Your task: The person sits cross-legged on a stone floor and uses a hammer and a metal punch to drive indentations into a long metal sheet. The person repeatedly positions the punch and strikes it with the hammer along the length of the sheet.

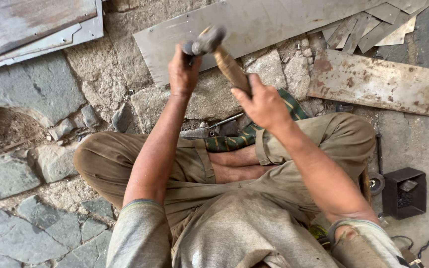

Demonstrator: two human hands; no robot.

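Rough grey stone paving (pixel 31 89) with crumbling mortar fills the head view, and a person sits cross-legged on it in dusty khaki trousers (pixel 254 198).

Raised in front of the knees is a hammer with a dark metal head and a worn brown wooden handle (pixel 222 57). It is tilted, head up and to the left, handle slanting down to the right. The left hand (pixel 183 69) is closed around the hammer just beneath the blurred head, fingers curled over it. The right hand (pixel 261 104) grips the lower end of the handle, thumb and fingers wrapped tight.

Behind the hammer a long pale sheet of metal (pixel 274 22) lies flat on the stones. Right of the hammer rests a rusty flat metal plate (pixel 383 82), and above that plate sits a heap of narrow cut metal strips (pixel 373 25). Just below the hammer, at the person's shins, a green striped cloth (pixel 239 139) is bunched, with a thin metal rod (pixel 224 120) beside it. Far right of the hammer, near the right knee, stands a small dark open box (pixel 404 192).
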